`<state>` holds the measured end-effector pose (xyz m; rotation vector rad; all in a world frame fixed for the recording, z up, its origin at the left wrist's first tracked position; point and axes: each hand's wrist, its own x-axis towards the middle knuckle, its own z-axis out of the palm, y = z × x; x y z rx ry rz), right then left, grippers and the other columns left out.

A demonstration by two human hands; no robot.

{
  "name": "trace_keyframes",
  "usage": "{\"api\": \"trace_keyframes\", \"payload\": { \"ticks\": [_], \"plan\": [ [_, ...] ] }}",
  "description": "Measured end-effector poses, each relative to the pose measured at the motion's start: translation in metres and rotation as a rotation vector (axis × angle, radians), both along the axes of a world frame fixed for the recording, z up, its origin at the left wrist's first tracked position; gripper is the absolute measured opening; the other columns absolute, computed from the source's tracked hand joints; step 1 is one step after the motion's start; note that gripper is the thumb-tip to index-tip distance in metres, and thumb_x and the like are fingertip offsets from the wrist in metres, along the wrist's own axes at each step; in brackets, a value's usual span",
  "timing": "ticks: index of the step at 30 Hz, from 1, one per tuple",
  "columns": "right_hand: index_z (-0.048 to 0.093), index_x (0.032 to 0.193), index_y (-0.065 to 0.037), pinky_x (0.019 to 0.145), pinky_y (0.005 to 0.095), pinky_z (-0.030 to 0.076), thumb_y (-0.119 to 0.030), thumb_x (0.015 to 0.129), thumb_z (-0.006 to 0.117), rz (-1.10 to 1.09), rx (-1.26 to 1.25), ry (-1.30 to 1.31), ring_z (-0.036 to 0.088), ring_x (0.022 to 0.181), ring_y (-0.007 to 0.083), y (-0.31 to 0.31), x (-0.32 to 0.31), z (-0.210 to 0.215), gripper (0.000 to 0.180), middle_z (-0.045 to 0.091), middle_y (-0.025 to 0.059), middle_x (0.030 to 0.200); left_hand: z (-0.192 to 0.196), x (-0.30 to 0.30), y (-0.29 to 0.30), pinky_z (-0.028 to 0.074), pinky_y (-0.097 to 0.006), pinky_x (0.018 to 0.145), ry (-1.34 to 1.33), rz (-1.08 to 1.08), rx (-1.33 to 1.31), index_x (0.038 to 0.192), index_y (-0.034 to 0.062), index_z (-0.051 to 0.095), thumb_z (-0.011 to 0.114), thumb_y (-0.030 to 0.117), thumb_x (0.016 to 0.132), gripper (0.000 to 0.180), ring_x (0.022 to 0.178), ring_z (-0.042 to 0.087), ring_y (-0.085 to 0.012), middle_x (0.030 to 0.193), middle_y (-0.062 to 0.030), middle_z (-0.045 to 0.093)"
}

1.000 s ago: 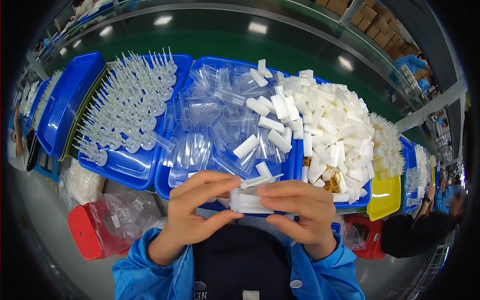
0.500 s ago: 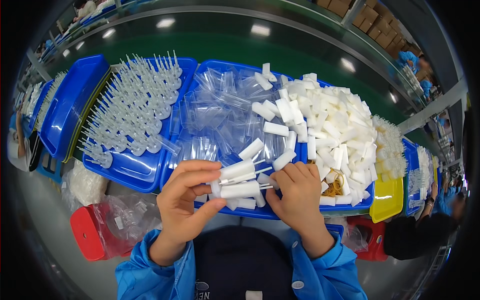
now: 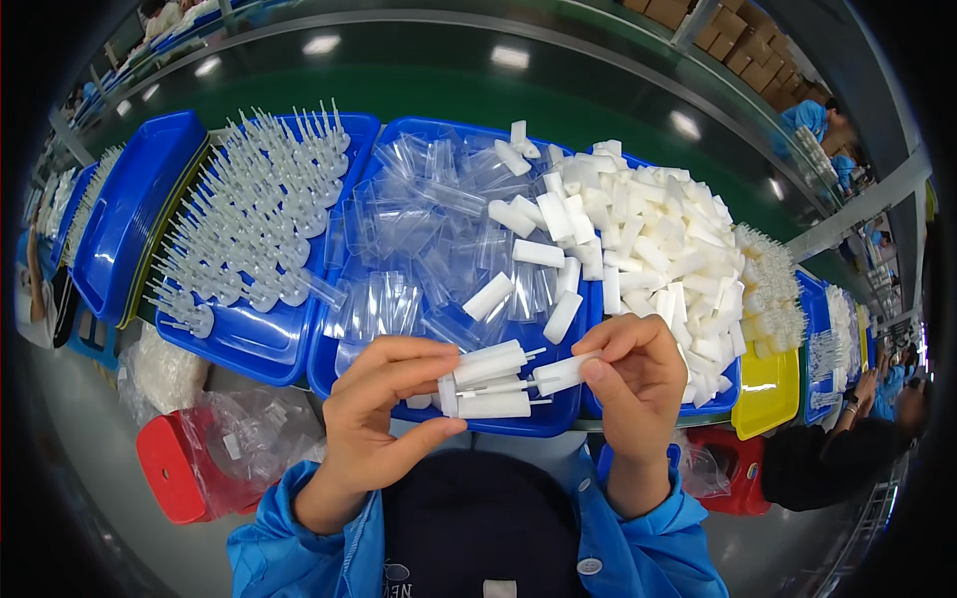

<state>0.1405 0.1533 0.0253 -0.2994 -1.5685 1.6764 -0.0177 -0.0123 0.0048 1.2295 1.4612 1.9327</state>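
My left hand (image 3: pixel 384 409) grips the round base of a pronged plastic piece (image 3: pixel 448 396) between thumb and fingers. Its thin prongs point right, and white foam blocks (image 3: pixel 488 361) sit on several of them, with tips sticking out. My right hand (image 3: pixel 643 384) pinches another white foam block (image 3: pixel 558 375) between thumb and fingers. That block's left end meets the tip of a middle prong; whether the prong has entered it I cannot tell. Both hands are above the near edge of a blue tray (image 3: pixel 344 361) holding clear plastic sleeves (image 3: pixel 424 204) and scattered foam blocks.
A heap of white foam blocks (image 3: pixel 653 234) fills the tray on the right. On the left, a blue tray (image 3: pixel 239 339) holds many bare pronged pieces (image 3: pixel 259 209) beside stacked blue trays (image 3: pixel 130 219). Farther right are a yellow tray (image 3: pixel 768 394) and foam-filled pieces (image 3: pixel 770 284). Red stools (image 3: pixel 169 463) stand below.
My right hand has gone from the tray's near edge to the prong tips, where a pinched foam block now shows. My left hand has shifted slightly right with the pronged piece.
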Motion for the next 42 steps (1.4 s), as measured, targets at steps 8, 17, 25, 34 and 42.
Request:
{"api": "trace_keyframes", "payload": {
  "ticks": [8, 17, 25, 34, 42],
  "plan": [
    [0.065, 0.094, 0.008, 0.08, 0.0289, 0.051, 0.011, 0.076, 0.071, -0.04, 0.0, -0.058, 0.064, 0.091, 0.0205, -0.008, 0.004, 0.0, 0.019, 0.066, 0.0195, 0.1, -0.004, 0.001, 0.001, 0.056, -0.031, 0.081, 0.044, 0.078, -0.024, 0.113, -0.0049, 0.067, 0.08, -0.001, 0.069, 0.046, 0.099, 0.064, -0.0244, 0.112, -0.0193, 0.061],
    [0.069, 0.095, 0.005, 0.075, 0.0281, 0.052, 0.009, 0.073, 0.074, -0.087, 0.25, -0.19, 0.065, 0.085, 0.0195, -0.011, -0.001, 0.008, 0.022, 0.068, 0.0176, 0.097, 0.004, 0.001, 0.003, 0.055, -0.031, 0.08, 0.264, 0.029, -0.094, 0.115, -0.0032, 0.067, 0.082, 0.002, 0.068, 0.049, 0.097, 0.065, -0.0232, 0.113, -0.0172, 0.062],
    [0.07, 0.093, 0.004, 0.07, 0.027, 0.051, 0.007, 0.071, 0.076, -0.096, 0.318, -0.157, 0.065, 0.084, 0.0182, -0.017, -0.005, 0.008, 0.023, 0.066, 0.0153, 0.093, 0.002, 0.005, 0.007, 0.056, -0.029, 0.078, 0.208, 0.014, -0.059, 0.115, -0.0025, 0.067, 0.083, 0.003, 0.068, 0.051, 0.096, 0.065, -0.0222, 0.112, -0.0166, 0.063],
    [0.07, 0.087, -0.001, 0.064, 0.0268, 0.051, 0.001, 0.072, 0.077, -0.119, 0.785, -0.215, 0.065, 0.072, 0.0215, -0.024, -0.021, 0.021, 0.017, 0.066, 0.0116, 0.086, -0.003, 0.001, 0.001, 0.06, -0.031, 0.076, 0.112, 0.084, -0.022, 0.112, -0.0032, 0.068, 0.084, 0.002, 0.067, 0.048, 0.096, 0.066, -0.0228, 0.109, -0.0178, 0.063],
    [0.064, 0.094, -0.002, 0.067, 0.0379, 0.046, -0.01, 0.073, 0.075, -0.214, 1.061, -0.627, 0.058, 0.075, 0.0284, 0.025, -0.039, 0.028, 0.025, 0.063, 0.0113, 0.085, -0.008, -0.014, -0.011, 0.054, -0.04, 0.093, -0.216, 0.064, 0.162, 0.12, -0.0073, 0.052, 0.067, -0.008, 0.08, 0.043, 0.116, 0.057, -0.0287, 0.125, -0.0223, 0.053]
  ]
}}
